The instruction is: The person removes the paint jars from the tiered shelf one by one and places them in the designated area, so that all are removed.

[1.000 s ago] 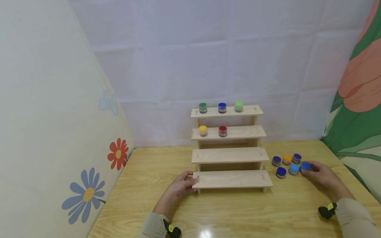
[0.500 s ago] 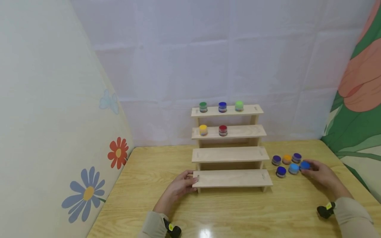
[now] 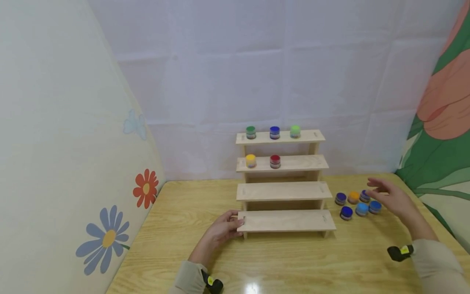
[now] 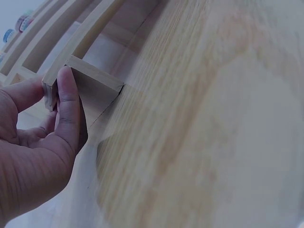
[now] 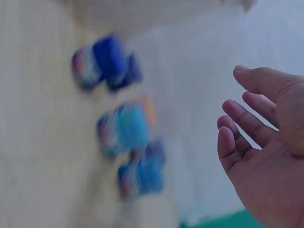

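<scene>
My left hand (image 3: 224, 227) pinches the left end of the lowest step of a wooden tiered stand (image 3: 286, 221), thumb on one face and fingers on the other in the left wrist view. Over the right of the table, my right hand (image 3: 394, 198) hovers with fingers apart and nothing in them. Beside and below it stand small paint jars in two rows: a medium-blue jar (image 3: 375, 207), a light-blue jar (image 3: 362, 209), a dark-blue jar (image 3: 346, 212), an orange jar (image 3: 353, 197) and two purple ones, of which one purple jar (image 3: 364, 196) is partly covered by the fingertips.
On the top step stand a green jar (image 3: 251, 132), a blue jar (image 3: 274, 132) and a lime jar (image 3: 295, 131). The second step bears a yellow jar (image 3: 250, 161) and a dark-red jar (image 3: 275, 161). A white cloth (image 3: 202, 90) hangs behind the table.
My right hand has let go of the medium-blue jar and risen up and away from it; the jar stays on the table. The left hand keeps its hold on the stand.
</scene>
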`<state>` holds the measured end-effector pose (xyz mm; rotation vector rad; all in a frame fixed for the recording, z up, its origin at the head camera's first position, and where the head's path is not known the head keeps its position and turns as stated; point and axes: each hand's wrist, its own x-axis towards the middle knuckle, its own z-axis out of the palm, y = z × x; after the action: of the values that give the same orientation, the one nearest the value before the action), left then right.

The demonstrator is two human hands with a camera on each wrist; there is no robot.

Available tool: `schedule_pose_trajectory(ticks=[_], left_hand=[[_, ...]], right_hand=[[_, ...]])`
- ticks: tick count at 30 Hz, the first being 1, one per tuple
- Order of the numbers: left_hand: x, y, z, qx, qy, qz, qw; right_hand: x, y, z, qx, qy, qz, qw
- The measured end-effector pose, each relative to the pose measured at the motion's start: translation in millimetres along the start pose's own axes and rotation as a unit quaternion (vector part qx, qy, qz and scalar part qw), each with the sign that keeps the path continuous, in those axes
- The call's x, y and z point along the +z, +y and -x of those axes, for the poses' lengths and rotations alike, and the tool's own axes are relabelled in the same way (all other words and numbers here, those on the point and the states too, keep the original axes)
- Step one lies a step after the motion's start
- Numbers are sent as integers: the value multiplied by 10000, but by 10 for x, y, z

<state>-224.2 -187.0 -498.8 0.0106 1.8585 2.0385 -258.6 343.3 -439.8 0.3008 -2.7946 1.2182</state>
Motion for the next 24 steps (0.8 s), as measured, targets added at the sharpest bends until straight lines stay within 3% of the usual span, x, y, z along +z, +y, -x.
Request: schedule_pose_trajectory(ticks=[6, 24], left_hand=[[5, -16, -3, 9, -24, 36, 10000], [5, -1, 5, -12, -28, 99, 9999]], right_hand=[[55, -405, -119, -613, -36, -42, 9981], [338, -1245, -577, -1162, -342, -513, 9913]])
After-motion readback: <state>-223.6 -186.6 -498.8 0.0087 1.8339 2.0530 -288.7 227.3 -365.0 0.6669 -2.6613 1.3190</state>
